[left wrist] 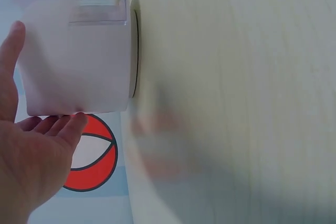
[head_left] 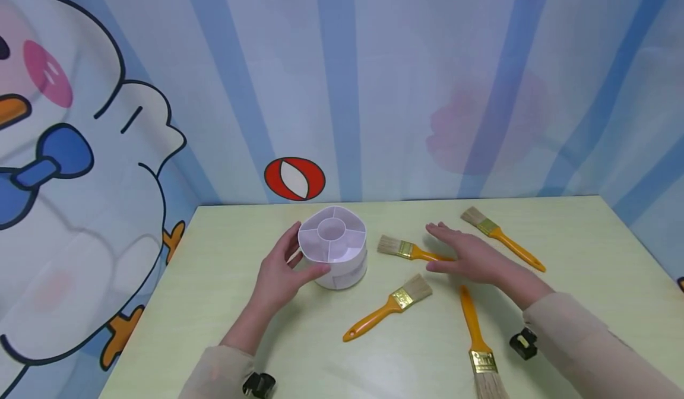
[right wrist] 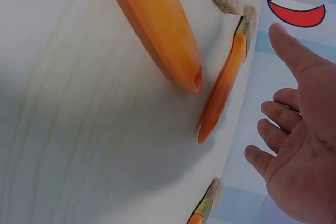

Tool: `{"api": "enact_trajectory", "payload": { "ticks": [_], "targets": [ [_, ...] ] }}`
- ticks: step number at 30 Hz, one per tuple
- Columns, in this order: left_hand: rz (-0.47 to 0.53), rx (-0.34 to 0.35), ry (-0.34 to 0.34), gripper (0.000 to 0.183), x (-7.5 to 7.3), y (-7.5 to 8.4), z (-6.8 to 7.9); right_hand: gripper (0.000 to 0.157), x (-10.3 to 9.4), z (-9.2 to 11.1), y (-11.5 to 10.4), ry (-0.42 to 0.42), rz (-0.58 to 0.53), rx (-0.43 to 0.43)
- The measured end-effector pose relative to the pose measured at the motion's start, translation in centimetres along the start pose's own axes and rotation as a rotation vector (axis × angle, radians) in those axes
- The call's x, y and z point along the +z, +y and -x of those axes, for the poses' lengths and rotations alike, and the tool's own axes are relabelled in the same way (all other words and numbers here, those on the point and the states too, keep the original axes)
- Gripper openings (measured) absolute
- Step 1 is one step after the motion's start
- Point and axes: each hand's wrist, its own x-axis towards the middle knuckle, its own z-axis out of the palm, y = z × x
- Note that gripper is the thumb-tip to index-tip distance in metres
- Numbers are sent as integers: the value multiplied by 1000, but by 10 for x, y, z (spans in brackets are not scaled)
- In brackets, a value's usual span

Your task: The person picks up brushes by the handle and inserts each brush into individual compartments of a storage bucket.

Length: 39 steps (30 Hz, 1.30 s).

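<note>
A person's left hand (head_left: pixel 283 274) holds a white divided container (head_left: pixel 344 263) standing on the pale table (head_left: pixel 315 351), thumb and fingers around its side. The right hand (head_left: pixel 472 257), fingers extended, hovers near a yellow-handled brush (head_left: pixel 412 252); three more brushes (head_left: pixel 394 305) lie around.

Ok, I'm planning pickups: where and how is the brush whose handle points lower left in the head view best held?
Probably the middle of its orange handle, coming from above and the near side: the brush lies flat, with handle slanting nearward and bristles pointing away.
</note>
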Motion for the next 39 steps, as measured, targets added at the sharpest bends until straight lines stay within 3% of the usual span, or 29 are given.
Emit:
{"api": "enact_trajectory", "payload": {
  "ticks": [15,26,39],
  "targets": [
    [45,2,24,100,3,-7,0,67,17,-9,-1,-11,59,-67],
    [40,-4,23,100,3,-4,1,54,22,-11,3,66,152,-113],
    [47,-20,27,100,4,-6,0,41,27,-17,6,118,205,-90]
  ]
}}
